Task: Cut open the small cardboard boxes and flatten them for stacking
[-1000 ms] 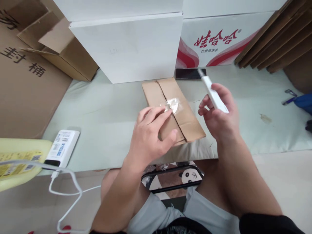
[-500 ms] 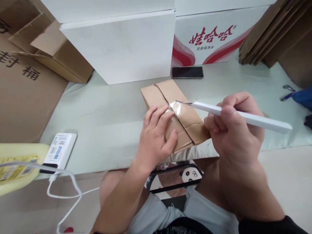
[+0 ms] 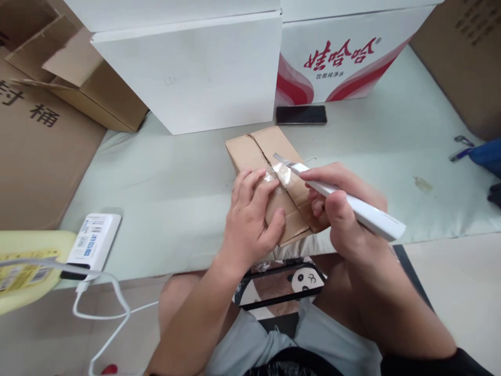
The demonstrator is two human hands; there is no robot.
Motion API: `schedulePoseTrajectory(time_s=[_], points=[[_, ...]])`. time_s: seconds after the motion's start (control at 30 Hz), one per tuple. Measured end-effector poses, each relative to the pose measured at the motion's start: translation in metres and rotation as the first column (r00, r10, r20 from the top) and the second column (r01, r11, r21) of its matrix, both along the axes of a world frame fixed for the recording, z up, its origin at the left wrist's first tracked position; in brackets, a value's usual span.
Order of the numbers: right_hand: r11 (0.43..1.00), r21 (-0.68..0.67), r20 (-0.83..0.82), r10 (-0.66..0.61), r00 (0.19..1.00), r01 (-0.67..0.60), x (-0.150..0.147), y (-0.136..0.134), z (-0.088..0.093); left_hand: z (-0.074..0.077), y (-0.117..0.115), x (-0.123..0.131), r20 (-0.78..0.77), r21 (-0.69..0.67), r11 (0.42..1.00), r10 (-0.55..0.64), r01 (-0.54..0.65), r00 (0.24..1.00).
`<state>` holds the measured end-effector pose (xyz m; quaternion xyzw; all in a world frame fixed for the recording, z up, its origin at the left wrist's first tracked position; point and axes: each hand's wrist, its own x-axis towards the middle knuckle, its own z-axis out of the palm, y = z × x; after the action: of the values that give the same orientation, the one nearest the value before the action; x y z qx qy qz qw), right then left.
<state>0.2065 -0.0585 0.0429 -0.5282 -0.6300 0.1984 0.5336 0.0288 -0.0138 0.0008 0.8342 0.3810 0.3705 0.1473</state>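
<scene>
Under both hands, on the pale mat (image 3: 164,183) just above the person's lap, lies a small brown box (image 3: 268,143), turned at a slant, with a patch of clear tape (image 3: 282,173) across its centre seam. The left hand (image 3: 250,219) lies open over the box's near left half, fingers loosely spread and pressing down on the flap, fingertips just short of the tape and the thumb (image 3: 276,222) laid on the cardboard near the seam. The right hand (image 3: 344,219) is closed around a white knife (image 3: 371,215), held like a pen, the index finger stretched along the handle and the lower fingers resting on the box's right flap. The blade (image 3: 284,161) points away from the right hand toward the left and sits at the tape, on the seam, just beyond the left fingertips. Beyond both hands, a dark phone (image 3: 301,115) lies flat on the mat before a white carton (image 3: 195,73). Well to the left of the left hand sits a white power bank (image 3: 94,241) with its cable (image 3: 102,308).
</scene>
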Motion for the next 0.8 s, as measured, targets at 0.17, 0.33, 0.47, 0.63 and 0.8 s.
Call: schedulePoseTrajectory(time_s=[0.17,0.33,0.47,0.63,0.8], points=[[0.998,-0.034,0.052,-0.049,0.997,0.051,-0.0021,0.0002,0.0042,-0.0024,0.0,0.0006,0.013,0.022,1.0,0.018,-0.019,1.0],[0.993,-0.104,0.024,-0.058,0.998,0.06,-0.002,-0.003,0.0012,-0.0013,0.002,0.001,0.019,0.066,0.998,-0.012,0.01,1.0],[0.989,-0.117,0.06,-0.084,0.995,0.09,-0.0039,-0.0037,0.0012,-0.001,0.0027,0.001,0.023,0.049,0.999,-0.004,0.003,1.0],[0.991,-0.074,0.142,-0.097,0.985,0.108,-0.0074,-0.0024,0.003,-0.0008,0.0019,0.0011,0.043,0.02,1.0,-0.011,0.01,0.999],[0.991,-0.057,0.139,-0.114,0.984,0.123,-0.009,-0.0015,0.0002,-0.0005,0.0011,0.0015,0.043,0.007,1.0,-0.002,0.002,0.999]])
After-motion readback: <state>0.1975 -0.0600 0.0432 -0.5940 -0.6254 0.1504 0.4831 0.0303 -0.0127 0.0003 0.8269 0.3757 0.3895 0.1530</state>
